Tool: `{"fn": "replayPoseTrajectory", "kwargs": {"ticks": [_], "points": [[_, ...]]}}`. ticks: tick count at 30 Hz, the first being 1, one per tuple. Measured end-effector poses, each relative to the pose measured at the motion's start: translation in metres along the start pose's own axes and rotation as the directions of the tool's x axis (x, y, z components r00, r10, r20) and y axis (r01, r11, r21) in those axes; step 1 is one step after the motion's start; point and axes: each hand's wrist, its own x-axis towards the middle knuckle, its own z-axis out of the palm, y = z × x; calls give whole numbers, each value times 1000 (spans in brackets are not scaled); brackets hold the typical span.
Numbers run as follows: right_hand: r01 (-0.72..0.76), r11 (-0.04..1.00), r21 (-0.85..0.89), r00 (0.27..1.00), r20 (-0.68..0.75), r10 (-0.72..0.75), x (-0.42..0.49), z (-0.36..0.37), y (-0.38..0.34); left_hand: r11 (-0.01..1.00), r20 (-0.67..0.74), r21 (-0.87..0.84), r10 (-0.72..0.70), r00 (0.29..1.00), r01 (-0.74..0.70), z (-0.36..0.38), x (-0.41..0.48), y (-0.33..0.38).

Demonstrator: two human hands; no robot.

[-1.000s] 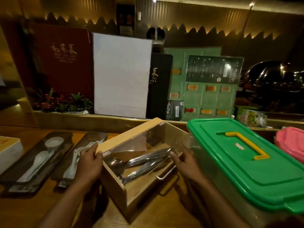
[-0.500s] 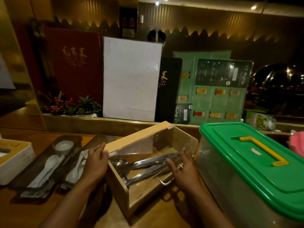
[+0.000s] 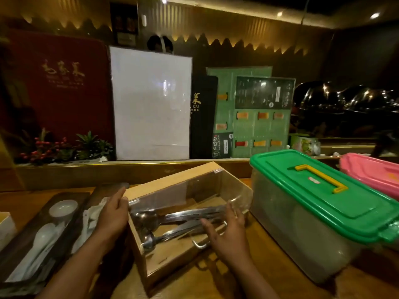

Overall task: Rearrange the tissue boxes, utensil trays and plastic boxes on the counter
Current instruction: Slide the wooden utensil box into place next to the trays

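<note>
Right hand [image 3: 228,234] has slid from right side of wooden utensil box [image 3: 166,263] to its front rim, fingers spread wide, gripping nothing. Left hand [image 3: 112,216] lies flat vs. left wall, fingers straight. Box sits angled on counter [image 3: 216,283], btwn dark spoon trays [image 3: 26,240] & green-lidded plastic box [image 3: 323,190]; pink-lidded box [image 3: 371,175] further right.

Dim, warm amber scene; ceiling spotlights [image 3: 375,15] glow at one o'clock, glare streaks the white board [image 3: 151,104], and wide-angle bending smears edges toward four o'clock.

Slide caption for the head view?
Left hand and right hand on the wooden utensil box between dark spoon trays and a green-lidded plastic box.
</note>
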Motion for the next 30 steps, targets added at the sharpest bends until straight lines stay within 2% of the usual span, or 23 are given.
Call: {"fn": "replayPoseTrajectory", "kwargs": {"ticks": [5,9,11,13,15,17,19,22,25,30], "points": [[-2,1000,10,1000,-20,2,-20,5,-3,988,-27,-48,-150,988,148,2,16,7],[5,999,54,1000,7,-5,-30,5,-3,990,-38,22,-137,990,138,0,27,14],[51,999,-13,998,-29,-51,-25,-6,0,991,29,1,-131,991,131,-4,27,14],[92,987,-129,981,-158,-112,-12,-28,4,981,129,-119,-135,982,151,-10,23,11],[74,981,-179,968,-224,-114,8,-53,13,955,222,-215,-154,963,203,-15,16,7],[23,987,-156,985,-167,-49,27,-73,23,934,280,-263,-166,946,242,-15,9,2],[20,994,-106,998,-59,-26,38,-83,29,925,266,-297,-157,951,236,-13,1,1],[31,997,71,997,64,-35,36,-86,29,922,237,-330,-128,963,204,-9,-8,5],[32,993,117,999,19,-35,33,-84,33,922,263,-338,-99,960,188,-4,-18,12],[29,998,61,998,-62,-26,21,-89,41,904,271,-386,-79,959,184,8,-29,19]]}}
